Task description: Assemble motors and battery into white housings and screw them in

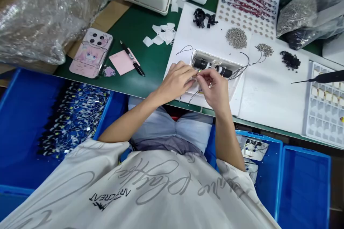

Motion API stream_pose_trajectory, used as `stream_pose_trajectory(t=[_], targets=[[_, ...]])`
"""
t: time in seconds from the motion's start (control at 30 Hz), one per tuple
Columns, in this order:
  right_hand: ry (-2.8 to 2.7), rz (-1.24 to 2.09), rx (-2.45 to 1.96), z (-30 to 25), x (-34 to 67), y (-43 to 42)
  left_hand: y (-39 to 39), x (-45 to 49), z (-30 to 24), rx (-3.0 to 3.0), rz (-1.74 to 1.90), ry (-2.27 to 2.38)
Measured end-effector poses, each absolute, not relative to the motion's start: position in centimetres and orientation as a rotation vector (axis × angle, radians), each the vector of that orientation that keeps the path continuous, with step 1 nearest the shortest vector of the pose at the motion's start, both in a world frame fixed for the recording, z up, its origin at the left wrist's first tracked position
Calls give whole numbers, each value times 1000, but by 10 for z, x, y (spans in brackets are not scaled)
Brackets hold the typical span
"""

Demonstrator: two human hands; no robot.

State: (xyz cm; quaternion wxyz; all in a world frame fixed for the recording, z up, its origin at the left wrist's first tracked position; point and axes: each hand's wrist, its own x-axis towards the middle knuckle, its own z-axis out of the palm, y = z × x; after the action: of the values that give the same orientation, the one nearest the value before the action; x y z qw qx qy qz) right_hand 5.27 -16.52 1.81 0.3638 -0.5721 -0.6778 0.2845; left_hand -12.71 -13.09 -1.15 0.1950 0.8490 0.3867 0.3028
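Observation:
A white plastic housing [233,89] lies on the white work sheet, with two black cylindrical parts [225,72] inside it. Thin black wires [240,71] run out past its right side, and more stick out at its front. Over the housing's left part, my left hand [177,81] has its fingers closed, with the tips down at the inside. My right hand [214,86] pinches close beside them, its thumb and forefinger together. Both sets of fingertips meet at a small spot with a bit of green. Whatever lies between them is too small and covered to name.
Behind the housing are black clips [200,18], a pile of screws [236,38] and small black parts [290,60]. A screwdriver bit [303,81] juts in from the right above a partitioned tray [322,118]. Left are a phone [90,53], pink notes [120,62] and a pen [131,57].

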Motion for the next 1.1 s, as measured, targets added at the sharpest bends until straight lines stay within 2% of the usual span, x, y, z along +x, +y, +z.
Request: stream_pose_trajectory(t=[0.27, 0.6, 0.87, 1.1], targets=[[-1690, 861, -1509, 13, 60, -163, -129, -126, -14, 2294, 890, 1011], [-1844, 1011, -1623, 33, 70, -150, -129, -125, -12, 2283, 880, 914], [-1757, 1128, -1575, 37, 71, -145, -130, -124, -16, 2244, 947, 1126], [-1838, 1078, -1624, 35, 74, -143, -128, -125, -14, 2263, 921, 1044]])
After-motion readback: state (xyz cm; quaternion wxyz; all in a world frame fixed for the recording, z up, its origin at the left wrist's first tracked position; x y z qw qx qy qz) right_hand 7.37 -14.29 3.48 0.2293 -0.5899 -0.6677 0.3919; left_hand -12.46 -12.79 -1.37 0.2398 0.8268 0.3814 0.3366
